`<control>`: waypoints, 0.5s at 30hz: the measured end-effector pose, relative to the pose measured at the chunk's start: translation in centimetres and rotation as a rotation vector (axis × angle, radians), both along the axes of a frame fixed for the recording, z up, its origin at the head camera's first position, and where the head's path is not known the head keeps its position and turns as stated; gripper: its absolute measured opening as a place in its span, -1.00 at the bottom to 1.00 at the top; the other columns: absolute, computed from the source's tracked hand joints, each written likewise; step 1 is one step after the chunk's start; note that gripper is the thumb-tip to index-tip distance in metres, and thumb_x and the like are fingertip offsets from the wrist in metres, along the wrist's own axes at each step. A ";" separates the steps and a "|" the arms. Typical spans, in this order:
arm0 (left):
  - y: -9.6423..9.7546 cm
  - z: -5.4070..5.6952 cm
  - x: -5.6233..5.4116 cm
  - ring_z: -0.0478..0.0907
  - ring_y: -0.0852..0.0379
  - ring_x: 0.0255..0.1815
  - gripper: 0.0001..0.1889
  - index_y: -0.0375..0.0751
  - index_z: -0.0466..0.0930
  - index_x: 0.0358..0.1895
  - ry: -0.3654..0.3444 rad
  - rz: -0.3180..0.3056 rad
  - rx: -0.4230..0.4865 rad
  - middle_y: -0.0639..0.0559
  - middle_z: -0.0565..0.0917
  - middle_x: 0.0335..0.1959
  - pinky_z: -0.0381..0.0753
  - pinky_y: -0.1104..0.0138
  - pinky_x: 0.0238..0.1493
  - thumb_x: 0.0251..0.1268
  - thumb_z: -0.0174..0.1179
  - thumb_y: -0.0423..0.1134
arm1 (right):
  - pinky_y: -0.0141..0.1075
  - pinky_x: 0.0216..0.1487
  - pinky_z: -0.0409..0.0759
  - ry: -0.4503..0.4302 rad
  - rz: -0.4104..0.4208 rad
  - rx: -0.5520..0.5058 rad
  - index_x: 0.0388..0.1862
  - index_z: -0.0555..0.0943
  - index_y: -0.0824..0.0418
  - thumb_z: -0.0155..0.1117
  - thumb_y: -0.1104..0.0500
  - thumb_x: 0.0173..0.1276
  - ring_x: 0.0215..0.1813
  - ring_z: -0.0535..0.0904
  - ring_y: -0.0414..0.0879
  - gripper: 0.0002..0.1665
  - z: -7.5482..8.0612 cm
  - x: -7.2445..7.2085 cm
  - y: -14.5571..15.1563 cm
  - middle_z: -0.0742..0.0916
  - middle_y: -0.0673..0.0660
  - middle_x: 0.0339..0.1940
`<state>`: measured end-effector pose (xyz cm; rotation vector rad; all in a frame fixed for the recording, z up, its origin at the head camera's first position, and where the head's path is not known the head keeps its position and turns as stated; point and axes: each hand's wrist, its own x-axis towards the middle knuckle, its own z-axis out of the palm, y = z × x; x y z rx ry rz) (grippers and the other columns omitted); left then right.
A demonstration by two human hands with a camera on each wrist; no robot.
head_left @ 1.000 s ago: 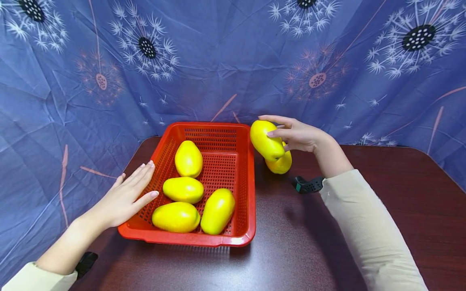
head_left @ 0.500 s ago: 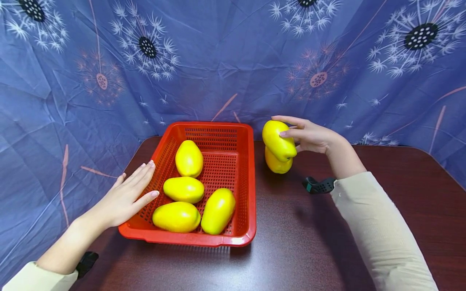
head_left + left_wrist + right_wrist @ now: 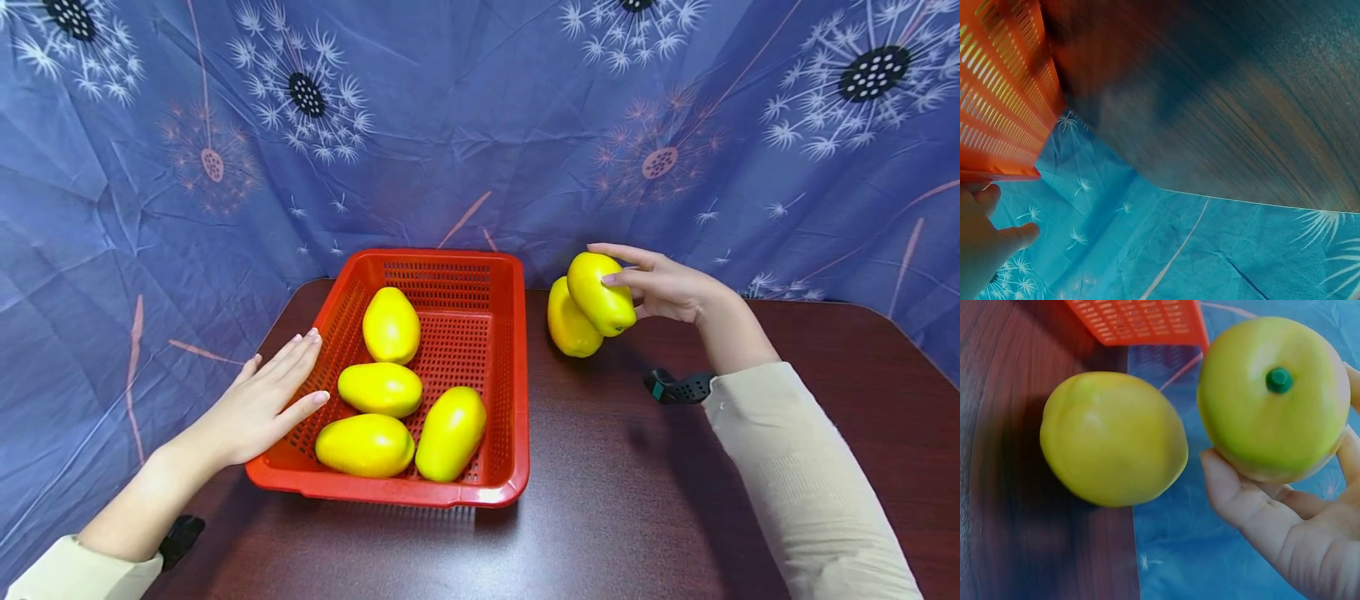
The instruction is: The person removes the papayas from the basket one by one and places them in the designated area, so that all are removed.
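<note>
My right hand (image 3: 670,285) grips a yellow mango (image 3: 600,293) between thumb and fingers, raised over the table's right side. In the right wrist view a green stem nub shows on the end of this held mango (image 3: 1272,419). Behind it and to its left, a second mango (image 3: 567,321) sits on the table, partly covered by the held one. The left hand (image 3: 258,408) lies with straight fingers against the left rim of a red plastic basket (image 3: 517,375). Inside the basket are several mangoes, among them one at the back (image 3: 391,325) and one at front right (image 3: 450,433).
The dark wooden table (image 3: 585,500) spreads to the right and front of the basket. A blue dandelion-print cloth (image 3: 450,125) hangs right behind the table and along its left. A black strap (image 3: 678,387) hangs from the right wrist.
The right hand has carried its mango rightward, away from the basket, so more of the mango on the table shows. My left hand has stayed at the rim.
</note>
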<state>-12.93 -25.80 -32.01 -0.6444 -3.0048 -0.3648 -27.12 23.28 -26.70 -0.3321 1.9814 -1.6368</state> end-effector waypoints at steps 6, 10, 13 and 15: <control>0.0 0.1 0.0 -0.13 -0.14 0.48 -0.26 -0.25 -0.09 0.47 0.004 -0.002 -0.002 -0.17 -0.01 0.48 -0.12 -0.30 0.23 0.40 -0.09 0.09 | 0.06 -0.04 0.55 -0.020 -0.030 0.007 0.51 -0.02 -0.05 0.01 0.18 0.44 0.00 0.58 0.05 -0.25 -0.5 0.0 0.9 0.19 0.23 0.38; 0.0 0.1 0.0 -0.12 -0.15 0.47 -0.25 -0.24 -0.10 0.47 -0.001 0.000 0.000 -0.18 -0.01 0.48 -0.13 -0.30 0.23 0.40 -0.09 0.09 | 0.06 -0.03 0.55 -0.033 -0.048 0.006 0.51 -0.05 -0.06 0.01 0.17 0.44 -0.01 0.59 0.03 -0.24 -0.9 0.0 1.5 0.16 0.23 0.40; 0.0 0.0 0.0 -0.13 -0.14 0.47 -0.25 -0.24 -0.10 0.47 -0.004 0.002 0.001 -0.18 -0.01 0.48 -0.14 -0.30 0.24 0.40 -0.09 0.09 | 0.05 -0.03 0.54 -0.040 -0.060 0.005 0.52 -0.06 -0.06 0.02 0.16 0.44 -0.01 0.58 0.01 -0.23 -1.2 0.0 2.0 0.13 0.24 0.42; 0.0 0.1 0.0 -0.13 -0.14 0.48 -0.25 -0.25 -0.10 0.47 -0.002 0.002 0.000 -0.19 -0.01 0.48 -0.14 -0.31 0.23 0.40 -0.09 0.09 | 0.04 -0.03 0.54 -0.039 -0.065 0.007 0.52 -0.08 -0.06 0.02 0.14 0.44 -0.01 0.58 -0.01 -0.22 -1.3 0.0 2.3 0.11 0.26 0.42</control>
